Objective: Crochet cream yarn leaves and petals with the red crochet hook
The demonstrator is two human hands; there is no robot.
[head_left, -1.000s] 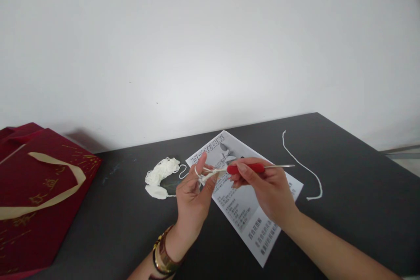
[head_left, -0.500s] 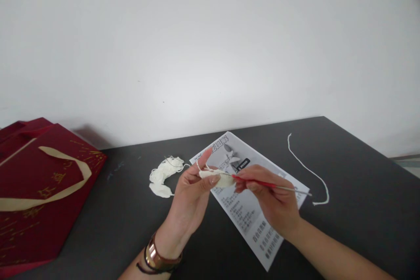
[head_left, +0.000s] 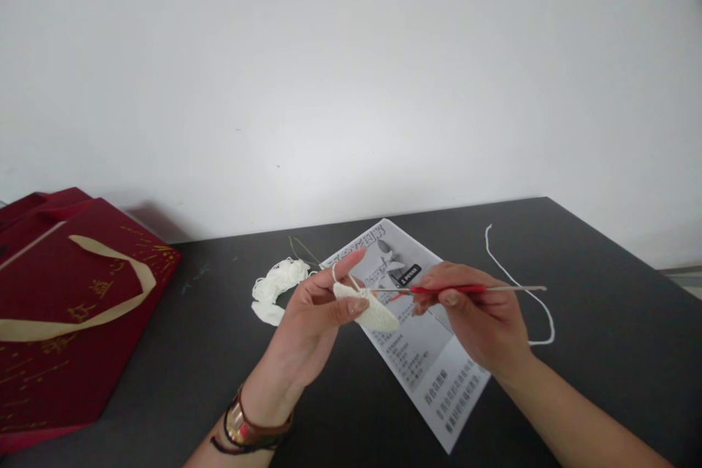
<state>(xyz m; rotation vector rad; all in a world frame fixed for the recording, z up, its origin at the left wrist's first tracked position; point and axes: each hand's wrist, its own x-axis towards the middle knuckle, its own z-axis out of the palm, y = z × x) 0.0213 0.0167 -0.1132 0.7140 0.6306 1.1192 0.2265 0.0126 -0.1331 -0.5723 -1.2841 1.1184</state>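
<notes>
Between thumb and fingers, my left hand [head_left: 323,307] pinches a small white crocheted piece [head_left: 376,311], its index finger raised with a strand of yarn looped over it. My right hand [head_left: 477,307] grips a crochet hook [head_left: 450,289] by its red handle, held nearly level. The hook's thin metal tip reaches the top edge of the crocheted piece, where a yarn loop meets it; whether it passes through a stitch is too small to tell. A loose white yarn skein [head_left: 279,281] lies on the table behind my left hand.
Under my hands a printed sheet [head_left: 433,395] lies slantwise on the black table [head_left: 340,417]. To the right is a loose piece of white yarn [head_left: 507,274]. A dark red gift bag [head_left: 77,365] with a cream ribbon handle stands at left, and a white wall [head_left: 351,88] rises behind.
My right hand has moved a little right, and the hook has swung from slanting to nearly level. The crocheted piece now hangs tilted down to the right, more of it showing.
</notes>
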